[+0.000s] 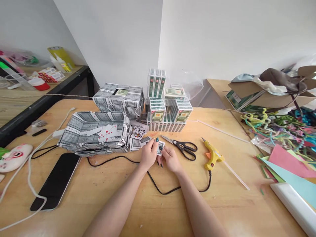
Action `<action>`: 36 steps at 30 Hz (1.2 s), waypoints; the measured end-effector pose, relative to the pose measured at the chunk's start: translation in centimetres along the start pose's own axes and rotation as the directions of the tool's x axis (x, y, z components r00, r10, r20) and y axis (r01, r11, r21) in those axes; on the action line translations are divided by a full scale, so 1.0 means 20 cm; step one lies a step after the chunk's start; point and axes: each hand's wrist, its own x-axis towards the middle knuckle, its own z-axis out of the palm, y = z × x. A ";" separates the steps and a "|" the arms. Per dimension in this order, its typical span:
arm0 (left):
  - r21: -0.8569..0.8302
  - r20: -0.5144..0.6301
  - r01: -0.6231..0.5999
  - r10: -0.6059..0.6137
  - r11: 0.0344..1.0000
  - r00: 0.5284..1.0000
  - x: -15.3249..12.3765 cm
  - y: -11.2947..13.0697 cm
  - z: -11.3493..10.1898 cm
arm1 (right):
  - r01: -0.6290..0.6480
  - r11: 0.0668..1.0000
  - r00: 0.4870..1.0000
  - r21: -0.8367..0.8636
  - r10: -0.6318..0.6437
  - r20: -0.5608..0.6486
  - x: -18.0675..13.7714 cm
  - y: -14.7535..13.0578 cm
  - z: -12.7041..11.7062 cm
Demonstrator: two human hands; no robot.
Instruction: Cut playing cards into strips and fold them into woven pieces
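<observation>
Both my hands meet over the middle of the wooden table [158, 210]. My left hand [148, 154] and my right hand [170, 158] pinch a small folded playing card [160, 147] between their fingertips, its patterned back facing up. Just left of my hands lies a long block built from folded playing cards [95, 131], with loose cards [138, 136] beside it. Black scissors [184, 147] lie closed just right of my hands. A yellow glue gun [212, 157] rests further right, its black cord [158, 186] running under my wrists.
Stacked card boxes [170, 112] and another folded-card block [119, 98] stand at the back. A black tablet [58, 179] and white cable [32, 187] lie at left. Coloured paper [288, 164], pipe cleaners [276, 126] and a cardboard box [269, 92] crowd the right. Glue sticks [237, 176] lie near the gun.
</observation>
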 end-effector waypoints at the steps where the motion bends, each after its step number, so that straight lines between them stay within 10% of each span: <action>1: -0.012 0.003 0.007 -0.007 1.000 1.000 0.00 0.00 0.00 | -0.002 1.000 1.000 0.001 0.002 -0.002 0.00 0.00 0.00; 36: 0.073 0.007 -0.106 0.105 0.992 0.994 0.01 -0.03 -0.01 | -0.016 0.998 1.000 -0.055 0.016 -0.014 0.00 0.01 0.00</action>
